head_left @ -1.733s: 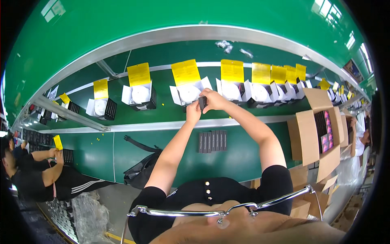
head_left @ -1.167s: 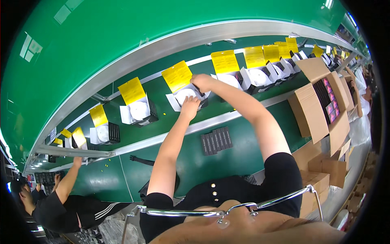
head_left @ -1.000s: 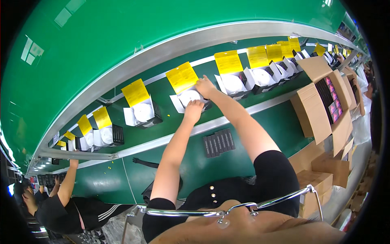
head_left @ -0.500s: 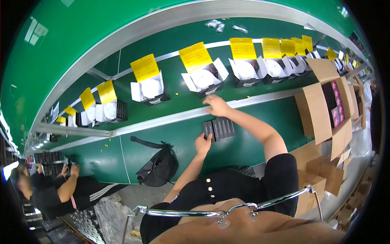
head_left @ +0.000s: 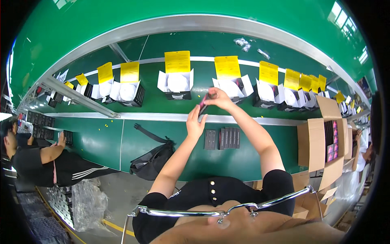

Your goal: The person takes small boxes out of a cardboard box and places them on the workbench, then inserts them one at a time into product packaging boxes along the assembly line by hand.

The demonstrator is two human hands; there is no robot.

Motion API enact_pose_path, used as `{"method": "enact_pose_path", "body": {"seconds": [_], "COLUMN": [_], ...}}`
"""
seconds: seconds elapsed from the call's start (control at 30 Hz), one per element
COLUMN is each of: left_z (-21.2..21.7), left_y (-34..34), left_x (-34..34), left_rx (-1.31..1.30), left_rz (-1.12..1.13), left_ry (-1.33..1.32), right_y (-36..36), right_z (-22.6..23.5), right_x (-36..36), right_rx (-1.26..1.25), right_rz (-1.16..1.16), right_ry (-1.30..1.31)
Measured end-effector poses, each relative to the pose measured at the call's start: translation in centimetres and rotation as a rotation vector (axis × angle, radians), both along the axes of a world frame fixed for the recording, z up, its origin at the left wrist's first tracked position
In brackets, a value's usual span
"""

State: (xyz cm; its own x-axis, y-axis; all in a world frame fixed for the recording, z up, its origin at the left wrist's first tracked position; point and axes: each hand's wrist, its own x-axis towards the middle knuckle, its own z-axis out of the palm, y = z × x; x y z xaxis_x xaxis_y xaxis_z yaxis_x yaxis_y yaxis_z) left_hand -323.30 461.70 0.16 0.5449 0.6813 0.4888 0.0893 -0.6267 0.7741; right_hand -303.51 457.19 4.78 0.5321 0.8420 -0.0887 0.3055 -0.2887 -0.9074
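Lying nearest, left of the lower centre, there's a black bag (head_left: 153,163) on the green worktop (head_left: 227,166), its strap trailing toward the upper left. Just beyond, at mid-frame, small black boxes (head_left: 230,138) stand packed side by side, with a separate small black box (head_left: 210,139) just left of them.

Now up to the hands, and it's a two-handed hold! The left hand (head_left: 195,124) has the lower end of a slim dark box (head_left: 204,106) between thumb and fingers; the right hand (head_left: 219,99) pinches its upper end. The box sits tilted between the two, top leaning right, a pinkish face showing, raised in front of the metal rail (head_left: 154,116).

Right behind the right hand, an open white-sided carton (head_left: 233,90) lifts its yellow flap (head_left: 227,67), a round white item (head_left: 228,88) inside. Left of it, well apart, another open carton (head_left: 177,82). Farthest back, upper right of centre: clear plastic packets (head_left: 242,43).
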Motion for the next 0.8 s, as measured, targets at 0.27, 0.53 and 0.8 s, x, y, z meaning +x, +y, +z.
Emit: {"method": "enact_pose_path", "body": {"seconds": [0.27, 0.53, 0.8], "left_z": [-4.7, -1.3, -1.6], "left_y": [6.0, 19.6, 22.9], "left_x": [0.8, 6.8, 7.6], "left_rx": [0.188, 0.712, 0.949], "left_rz": [-0.05, -0.417, -0.587], "left_ry": [0.283, 0.807, 0.753], "right_y": [13.6, 17.7, 18.6], "right_z": [5.7, 3.3, 0.8], "right_x": [1.1, 0.8, 2.8], "right_rx": [0.224, 0.052, -0.142], "right_rz": [0.091, 0.061, 0.169], "right_ry": [-0.627, -0.799, -0.895]}}
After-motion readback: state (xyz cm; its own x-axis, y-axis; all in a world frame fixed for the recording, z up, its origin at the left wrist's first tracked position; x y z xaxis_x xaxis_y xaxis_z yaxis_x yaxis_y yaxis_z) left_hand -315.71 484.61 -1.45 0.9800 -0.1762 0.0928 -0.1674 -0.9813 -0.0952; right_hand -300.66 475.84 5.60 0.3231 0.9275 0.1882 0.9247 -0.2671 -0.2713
